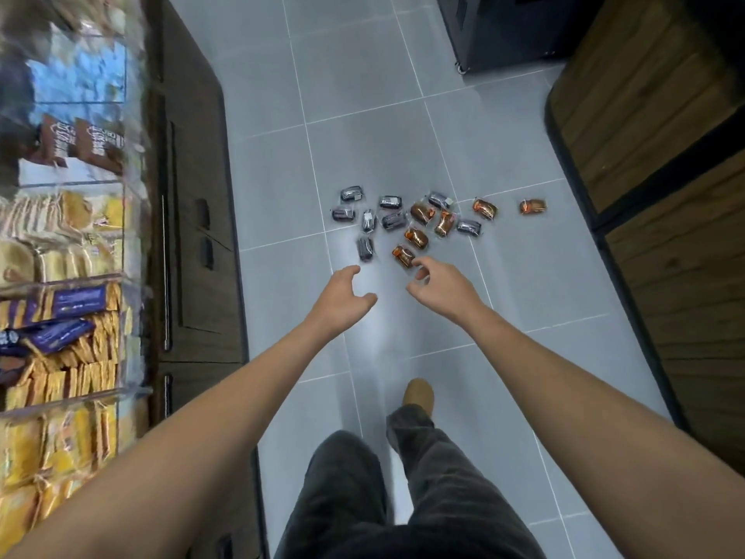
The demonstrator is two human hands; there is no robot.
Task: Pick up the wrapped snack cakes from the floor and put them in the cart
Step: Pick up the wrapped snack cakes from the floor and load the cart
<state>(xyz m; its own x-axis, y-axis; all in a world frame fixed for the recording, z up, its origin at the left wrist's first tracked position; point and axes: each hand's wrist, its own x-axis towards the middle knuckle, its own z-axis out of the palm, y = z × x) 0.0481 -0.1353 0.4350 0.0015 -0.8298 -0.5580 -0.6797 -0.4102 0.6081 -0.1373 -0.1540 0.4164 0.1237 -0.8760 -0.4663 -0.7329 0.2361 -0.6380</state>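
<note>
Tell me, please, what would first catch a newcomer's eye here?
The scatter of wrapped snack cakes on the grey floor mid-frame: dark wrappers mostly left, orange ones right. Then the left hand and right hand, open and empty, reaching toward them.

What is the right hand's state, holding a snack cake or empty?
Empty. The right hand curls loosely around nothing, close to the nearest orange cake, which lies on the floor.

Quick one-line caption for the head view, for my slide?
Left hand and right hand reach, empty, toward snack cakes scattered on the tile floor.
</note>
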